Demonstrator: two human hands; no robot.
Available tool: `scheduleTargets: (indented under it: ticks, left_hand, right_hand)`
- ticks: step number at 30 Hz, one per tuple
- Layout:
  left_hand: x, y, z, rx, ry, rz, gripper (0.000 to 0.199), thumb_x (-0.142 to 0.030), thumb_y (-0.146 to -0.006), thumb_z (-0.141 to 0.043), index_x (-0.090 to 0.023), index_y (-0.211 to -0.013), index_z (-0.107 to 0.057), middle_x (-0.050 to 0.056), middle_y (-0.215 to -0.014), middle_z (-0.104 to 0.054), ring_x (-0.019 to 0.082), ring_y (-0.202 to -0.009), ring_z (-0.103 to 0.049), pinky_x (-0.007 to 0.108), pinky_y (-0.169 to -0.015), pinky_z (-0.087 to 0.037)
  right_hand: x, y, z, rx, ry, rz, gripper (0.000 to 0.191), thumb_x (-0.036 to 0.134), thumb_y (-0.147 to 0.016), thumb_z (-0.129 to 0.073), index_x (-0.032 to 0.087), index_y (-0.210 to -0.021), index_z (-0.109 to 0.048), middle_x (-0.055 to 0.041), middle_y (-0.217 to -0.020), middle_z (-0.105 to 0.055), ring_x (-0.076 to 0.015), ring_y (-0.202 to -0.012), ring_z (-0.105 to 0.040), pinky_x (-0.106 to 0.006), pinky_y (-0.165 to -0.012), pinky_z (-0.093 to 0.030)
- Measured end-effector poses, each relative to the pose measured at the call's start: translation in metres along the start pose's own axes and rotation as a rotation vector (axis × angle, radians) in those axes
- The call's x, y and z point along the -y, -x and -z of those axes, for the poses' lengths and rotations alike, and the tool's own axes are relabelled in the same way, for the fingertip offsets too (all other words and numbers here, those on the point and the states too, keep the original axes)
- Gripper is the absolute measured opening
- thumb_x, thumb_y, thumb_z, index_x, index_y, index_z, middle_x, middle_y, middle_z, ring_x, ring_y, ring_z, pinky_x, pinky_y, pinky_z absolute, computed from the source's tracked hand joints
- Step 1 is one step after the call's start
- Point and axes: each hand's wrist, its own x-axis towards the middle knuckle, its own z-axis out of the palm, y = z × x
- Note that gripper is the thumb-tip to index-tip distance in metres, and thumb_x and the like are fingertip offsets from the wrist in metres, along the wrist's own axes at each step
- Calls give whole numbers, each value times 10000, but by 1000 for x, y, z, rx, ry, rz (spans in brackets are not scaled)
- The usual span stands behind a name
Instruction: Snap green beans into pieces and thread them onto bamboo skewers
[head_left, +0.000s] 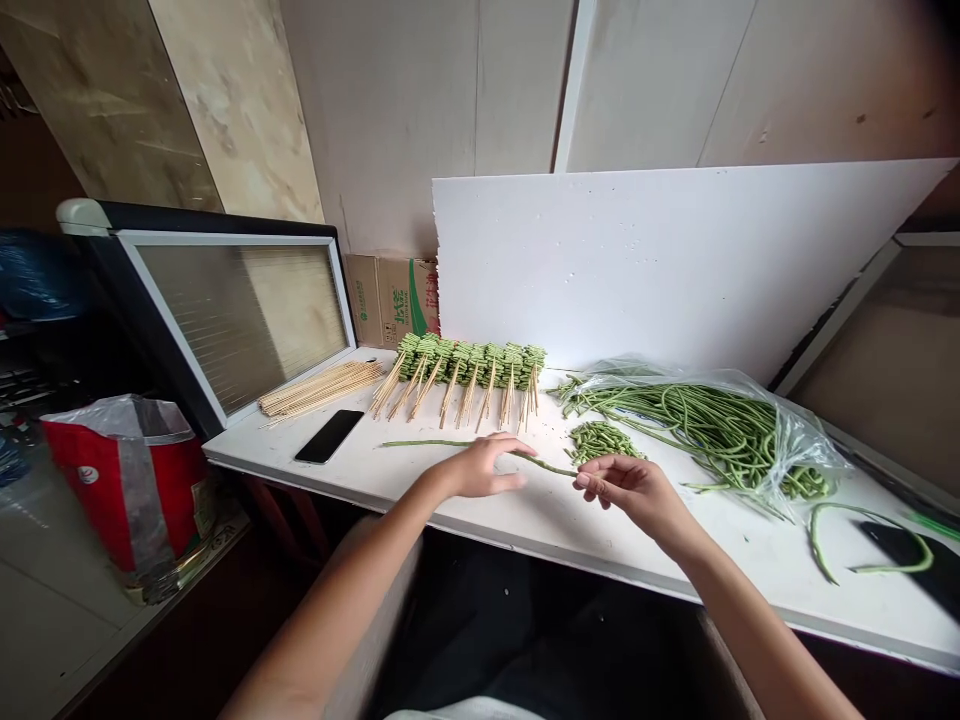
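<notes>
Currently: one yardlong bean [551, 465], light, limp, best held near its end; right hand [636, 497], fingers [587, 482] pinched shut on it; left hand [480, 468] curled over it, grip unclear.

On the table [600, 540], loose skewers [319, 388] lie left, behind a phone [328, 436]; skewered beans [465, 365] stand in a row to their right, before a board [660, 260]; a bag of long beans [697, 430] lies right, beside a pile of cut beans [602, 441].
</notes>
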Motion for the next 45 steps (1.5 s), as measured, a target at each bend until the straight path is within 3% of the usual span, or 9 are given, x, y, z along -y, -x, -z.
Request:
scheduleTargets:
  ticks: [3,6,10,15,22,29,35,40,45]
  left_hand:
    - [-37,-4,-18,-102,92,-138,407,-485,-941,-789,-243,-1266,-747,84,-1294,-757,258,-1248,-677,352,-1090,-487]
    - [-53,-5,-32,-171,127,-131,276,-420,-976,-771,-216,-1162,-767,64,-1108,-806,220,-1081,-727,311,-970,-521]
    - [-49,-5,-32,-217,245,-72,149,-315,-1019,-710,-196,-1063,-786,51,-998,-818,184,-933,-747,269,-848,-537]
    - [-41,-5,-25,-267,278,-34,200,-363,-1009,-716,-175,-1035,-778,69,-964,-801,187,-890,-730,276,-812,-542]
    - [-41,-4,-26,-257,309,-32,268,-430,-1011,-707,-169,-1011,-768,63,-922,-772,171,-833,-689,284,-801,-532]
    - [-41,-4,-26,-229,360,-17,315,-460,-1025,-677,-156,-1012,-756,42,-821,-707,158,-761,-646,285,-757,-530]
    - [-46,-4,-30,-253,330,-69,236,-384,-996,-730,-176,-1093,-783,82,-1051,-792,202,-987,-724,288,-884,-556]
    - [-48,-4,-31,-259,300,-100,218,-354,-1015,-704,-157,-1026,-795,72,-941,-786,174,-859,-710,271,-793,-550]
    - [-46,-5,-31,-280,287,-114,215,-343,-1017,-699,-158,-985,-803,72,-904,-778,168,-818,-695,275,-775,-534]
  right_hand:
    - [-4,2,-14,-3,-60,33,425,552,-730,-954,185,-899,-820,-101,-774,-785,-200,-664,-700,-287,-568,-540]
    - [-7,5,-23,-6,-114,69,393,520,-751,-952,191,-902,-800,-89,-758,-784,-201,-653,-712,-287,-560,-553]
    - [-8,9,-31,-41,-151,122,380,491,-774,-947,198,-946,-777,-89,-780,-791,-222,-721,-750,-296,-586,-592]
    - [-2,10,-35,-78,-215,122,484,516,-718,-976,200,-1007,-751,-109,-850,-824,-238,-747,-768,-337,-627,-634]
    - [3,13,-33,-105,-177,147,426,542,-762,-938,199,-945,-765,-118,-851,-830,-259,-770,-788,-366,-651,-654]
    - [0,16,-35,-217,-7,274,352,566,-849,-855,223,-880,-785,-87,-869,-800,-228,-694,-737,-379,-603,-657]
    - [2,21,-36,-255,304,451,198,453,-961,-762,260,-924,-788,-74,-898,-794,-226,-754,-718,-381,-671,-624]
    - [8,24,-40,-243,331,502,204,456,-979,-730,274,-901,-776,-80,-870,-779,-245,-798,-704,-388,-677,-591]
    - [5,24,-45,-284,308,462,245,502,-961,-741,278,-867,-769,-95,-860,-766,-267,-819,-684,-393,-644,-567]
